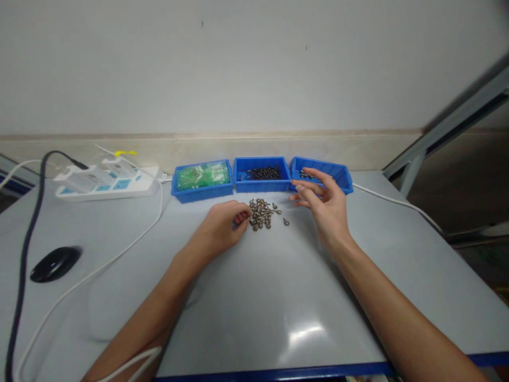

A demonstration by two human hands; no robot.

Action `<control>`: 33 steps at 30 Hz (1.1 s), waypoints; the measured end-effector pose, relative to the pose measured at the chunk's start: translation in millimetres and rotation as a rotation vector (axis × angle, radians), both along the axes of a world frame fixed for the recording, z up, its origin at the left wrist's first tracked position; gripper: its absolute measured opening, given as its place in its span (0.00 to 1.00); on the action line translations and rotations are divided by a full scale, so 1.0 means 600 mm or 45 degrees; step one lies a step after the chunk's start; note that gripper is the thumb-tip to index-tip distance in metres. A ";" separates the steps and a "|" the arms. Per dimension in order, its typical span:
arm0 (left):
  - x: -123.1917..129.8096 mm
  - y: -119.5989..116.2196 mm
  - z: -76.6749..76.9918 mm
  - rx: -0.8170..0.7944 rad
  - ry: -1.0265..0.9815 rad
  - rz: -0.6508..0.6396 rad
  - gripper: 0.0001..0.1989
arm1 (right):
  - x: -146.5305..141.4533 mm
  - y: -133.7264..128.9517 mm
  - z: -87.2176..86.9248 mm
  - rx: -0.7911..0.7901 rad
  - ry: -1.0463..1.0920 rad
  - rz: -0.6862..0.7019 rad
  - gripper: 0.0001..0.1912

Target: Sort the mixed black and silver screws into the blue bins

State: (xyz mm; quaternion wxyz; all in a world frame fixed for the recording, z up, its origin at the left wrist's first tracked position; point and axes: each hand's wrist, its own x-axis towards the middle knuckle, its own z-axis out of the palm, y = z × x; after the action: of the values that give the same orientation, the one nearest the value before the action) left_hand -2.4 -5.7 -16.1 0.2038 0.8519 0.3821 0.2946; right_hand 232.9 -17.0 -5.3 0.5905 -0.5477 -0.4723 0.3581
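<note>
A pile of small metal screws [261,211] lies on the grey table, with one loose screw [286,222] to its right. At the pile's left edge is my left hand [223,225], its fingers curled and the thumb drawn in against them. Whatever sits between those fingertips is too small to make out. My right hand [326,204] hovers in front of the right blue bin [341,175], fingers spread and apart, nothing visible in them. Behind its fingers, a few small metal pieces [306,174] show inside that bin.
The middle blue bin [262,185] contains dark screws [264,173]; the left blue bin [202,193] holds green-and-clear plastic packets [202,175]. A white power strip [115,188] with plugs, a black mouse [55,264] and cables occupy the left side. A wall stands behind.
</note>
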 end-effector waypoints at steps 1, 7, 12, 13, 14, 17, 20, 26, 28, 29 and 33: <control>0.001 0.000 0.000 0.002 -0.023 0.014 0.07 | -0.001 0.000 0.001 -0.006 0.017 0.007 0.24; 0.012 -0.007 0.010 -0.201 -0.425 0.124 0.05 | -0.009 -0.006 0.003 -0.027 -0.047 0.244 0.16; 0.021 -0.015 0.016 -0.389 -0.605 0.132 0.15 | -0.016 -0.018 0.007 -0.098 -0.198 0.688 0.14; 0.021 -0.015 0.016 -0.416 -0.625 0.129 0.16 | -0.017 -0.020 0.007 -0.116 -0.192 0.759 0.14; 0.022 -0.016 0.016 -0.446 -0.649 0.124 0.17 | -0.018 -0.021 0.007 -0.131 -0.170 0.818 0.14; 0.022 -0.018 0.019 -0.551 -0.720 0.097 0.17 | -0.018 -0.020 0.006 -0.187 -0.059 0.916 0.13; 0.024 -0.020 0.022 -0.664 -0.780 0.078 0.19 | -0.015 -0.018 0.008 -0.226 0.066 0.942 0.13; 0.026 -0.021 0.023 -0.778 -0.785 0.051 0.22 | -0.010 -0.018 0.015 -0.298 0.142 1.034 0.13; 0.020 -0.018 0.022 -0.627 -0.656 0.012 0.21 | -0.010 -0.018 0.013 -0.308 0.132 0.980 0.12; 0.016 -0.015 0.021 -0.492 -0.550 -0.009 0.19 | -0.010 -0.016 0.011 -0.293 0.144 0.900 0.12; -0.006 -0.001 0.011 0.015 -0.020 -0.035 0.12 | -0.004 -0.003 0.000 -0.044 0.283 0.230 0.14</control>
State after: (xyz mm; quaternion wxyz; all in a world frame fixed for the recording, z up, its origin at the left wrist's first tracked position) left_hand -5.8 -6.2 -9.2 0.2059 0.8559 0.3669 0.3006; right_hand 230.6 -18.9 -5.3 0.5950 -0.4701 -0.4452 0.4762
